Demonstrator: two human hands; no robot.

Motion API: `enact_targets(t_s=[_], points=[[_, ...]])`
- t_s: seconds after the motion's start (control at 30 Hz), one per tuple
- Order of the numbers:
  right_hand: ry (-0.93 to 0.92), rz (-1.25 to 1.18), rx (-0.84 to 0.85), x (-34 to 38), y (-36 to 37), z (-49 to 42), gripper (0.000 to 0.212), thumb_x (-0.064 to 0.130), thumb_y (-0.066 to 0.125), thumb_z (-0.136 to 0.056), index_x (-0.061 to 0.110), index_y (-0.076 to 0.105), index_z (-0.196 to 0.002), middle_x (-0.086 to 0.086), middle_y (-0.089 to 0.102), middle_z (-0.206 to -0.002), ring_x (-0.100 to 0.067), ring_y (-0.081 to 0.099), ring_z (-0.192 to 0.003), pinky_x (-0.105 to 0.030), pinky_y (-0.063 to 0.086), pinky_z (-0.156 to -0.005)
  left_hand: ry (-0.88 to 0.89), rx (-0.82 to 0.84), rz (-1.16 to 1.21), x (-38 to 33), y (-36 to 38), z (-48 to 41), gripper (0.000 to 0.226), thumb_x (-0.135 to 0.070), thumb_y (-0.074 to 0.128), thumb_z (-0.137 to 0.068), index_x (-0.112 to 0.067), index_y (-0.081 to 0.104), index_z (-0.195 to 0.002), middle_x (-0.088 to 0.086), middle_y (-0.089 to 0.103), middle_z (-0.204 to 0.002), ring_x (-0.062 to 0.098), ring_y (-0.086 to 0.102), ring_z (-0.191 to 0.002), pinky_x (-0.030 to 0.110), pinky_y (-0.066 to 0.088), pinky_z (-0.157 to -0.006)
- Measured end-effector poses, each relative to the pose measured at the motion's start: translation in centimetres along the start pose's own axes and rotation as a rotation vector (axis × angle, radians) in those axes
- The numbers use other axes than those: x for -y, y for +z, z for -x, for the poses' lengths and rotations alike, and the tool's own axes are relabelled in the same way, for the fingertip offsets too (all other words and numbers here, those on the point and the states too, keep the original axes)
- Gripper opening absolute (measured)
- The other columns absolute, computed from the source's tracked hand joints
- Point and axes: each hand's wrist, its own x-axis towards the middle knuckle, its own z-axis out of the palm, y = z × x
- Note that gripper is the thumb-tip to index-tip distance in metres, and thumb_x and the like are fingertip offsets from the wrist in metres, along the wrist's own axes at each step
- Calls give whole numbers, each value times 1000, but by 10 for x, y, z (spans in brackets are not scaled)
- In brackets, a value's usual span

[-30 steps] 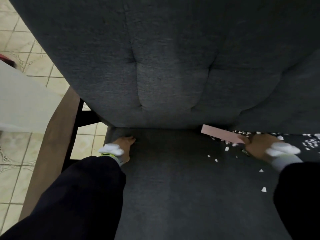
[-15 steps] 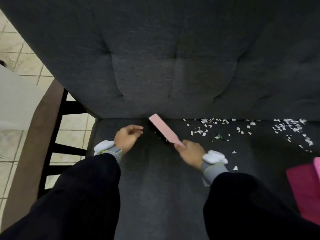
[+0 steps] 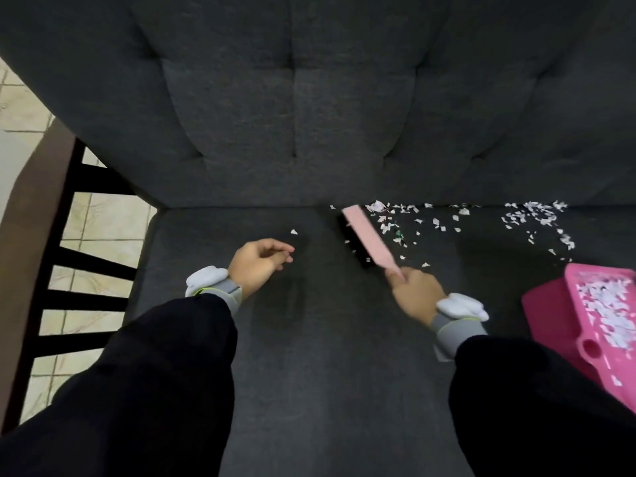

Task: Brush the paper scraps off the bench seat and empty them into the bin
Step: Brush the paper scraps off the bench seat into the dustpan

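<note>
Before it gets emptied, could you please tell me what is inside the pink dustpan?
White paper scraps lie heaped inside the pink dustpan, covering most of its floor; its right part is out of frame.

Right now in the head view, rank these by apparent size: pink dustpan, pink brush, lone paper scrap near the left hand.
1. pink dustpan, largest even though the frame edge crops it
2. pink brush
3. lone paper scrap
</note>
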Motion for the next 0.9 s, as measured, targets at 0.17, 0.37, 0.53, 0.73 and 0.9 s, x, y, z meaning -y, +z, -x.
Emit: enact_targets(t_s=[0.17, 0.37, 0.53, 0.73, 0.9], points=[[-153, 14, 78, 58, 44, 22, 39, 43, 40, -96, 12, 61, -108, -19, 64, -115, -38, 58, -109, -36, 46, -85, 21, -73, 0, 2, -2, 7, 23, -7, 52, -92, -24, 65, -83, -2, 67, -80, 1, 59, -64, 3, 41, -53], [-122, -47, 201, 114, 58, 20, 38, 37, 40, -94, 11, 58, -116, -18, 60, -122, -37, 58, -110, -36, 45, -88, 23, -136, -23, 4, -19, 13, 22, -7, 53, -90, -23, 66, -81, -3, 68, -78, -4, 59, -55, 4, 42, -53], [107, -41, 27, 56, 25, 8, 36, 31, 49, -87, 16, 59, -118, -12, 63, -121, -32, 59, -112, -32, 46, -90, 4, -142, -35, 5, -28, 18, 26, -10, 54, -90, -28, 65, -75, -7, 69, -73, 9, 58, -63, 9, 42, -54], [145, -67, -39, -10, -2, 3, 39, 38, 39, -97, 9, 61, -109, -22, 61, -119, -38, 55, -114, -35, 42, -88, 18, -107, -59, -1, -22, 24, 25, -11, 54, -89, -29, 66, -76, -14, 69, -65, 7, 59, -64, 6, 41, -53], [-160, 69, 76, -2, 16, 44, 46, 58, 37, -92, 20, 62, -84, -14, 68, -105, -34, 60, -105, -33, 41, -74, 23, -90, -41, 3, -7, 31, 27, -10, 54, -89, -29, 66, -76, -11, 69, -68, 8, 59, -64, 4, 40, -52]])
